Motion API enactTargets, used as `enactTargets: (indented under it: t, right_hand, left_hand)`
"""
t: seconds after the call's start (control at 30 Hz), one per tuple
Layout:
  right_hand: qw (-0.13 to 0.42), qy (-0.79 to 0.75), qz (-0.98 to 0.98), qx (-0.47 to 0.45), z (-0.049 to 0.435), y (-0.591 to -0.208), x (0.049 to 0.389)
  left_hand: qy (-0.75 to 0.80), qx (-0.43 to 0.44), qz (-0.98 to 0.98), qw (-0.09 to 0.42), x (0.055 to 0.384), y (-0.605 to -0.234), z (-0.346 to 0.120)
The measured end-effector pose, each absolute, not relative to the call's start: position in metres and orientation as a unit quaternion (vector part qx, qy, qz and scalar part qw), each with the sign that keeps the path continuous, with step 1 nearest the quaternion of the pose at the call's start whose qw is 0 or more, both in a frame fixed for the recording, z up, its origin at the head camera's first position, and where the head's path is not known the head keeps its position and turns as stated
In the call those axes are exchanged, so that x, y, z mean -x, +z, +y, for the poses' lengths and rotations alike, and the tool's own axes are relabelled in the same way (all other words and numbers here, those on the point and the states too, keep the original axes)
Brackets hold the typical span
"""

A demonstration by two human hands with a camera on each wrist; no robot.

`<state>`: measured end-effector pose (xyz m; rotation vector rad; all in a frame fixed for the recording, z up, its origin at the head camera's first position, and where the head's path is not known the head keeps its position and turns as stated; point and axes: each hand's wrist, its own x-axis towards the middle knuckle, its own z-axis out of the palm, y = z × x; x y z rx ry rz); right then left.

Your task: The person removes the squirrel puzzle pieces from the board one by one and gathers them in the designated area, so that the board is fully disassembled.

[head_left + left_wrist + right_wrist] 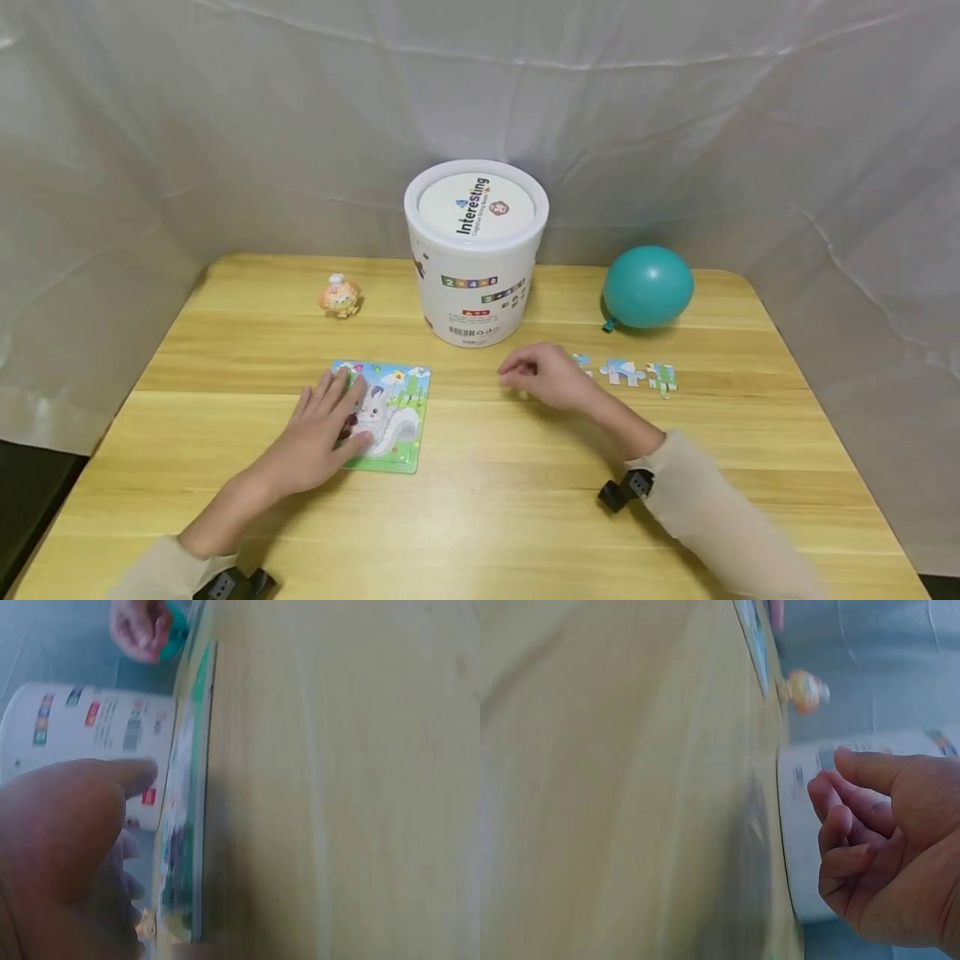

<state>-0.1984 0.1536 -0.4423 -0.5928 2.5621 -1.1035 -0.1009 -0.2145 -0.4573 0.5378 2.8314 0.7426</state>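
Note:
My left hand (311, 437) lies with fingers spread over the left part of a jigsaw puzzle (397, 425) picturing a pale squirrel. In the left wrist view the puzzle board (196, 787) is seen edge-on beside the thumb. My right hand (551, 377) hovers over the table in front of the white bucket (480, 292). Its fingers bend loosely and, in the right wrist view, the thumb and index tips of this hand (892, 840) stand slightly apart with nothing visible between them. Loose puzzle pieces (622, 372) lie just right of it, one partly hidden behind the hand.
A teal balloon (649, 287) rests at the table's back right. A small orange figurine (340, 297) with a white hat stands at the back left. Pale cloth (300, 125) hangs behind the wooden table (465, 533).

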Motion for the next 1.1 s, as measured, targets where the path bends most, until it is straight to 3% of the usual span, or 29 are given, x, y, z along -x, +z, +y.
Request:
enactTargets:
  t: [0.47, 1.1]
  right_hand:
    - [0.183, -0.407, 0.851, 0.276, 0.062, -0.46, 0.195]
    - [0.175, -0.353, 0.887, 0.242, 0.032, -0.462, 0.187]
  left_hand:
    - [0.203, -0.186, 0.957, 0.094, 0.099, -0.468, -0.194]
    - [0.194, -0.18, 0.96, 0.095, 0.101, -0.478, -0.192]
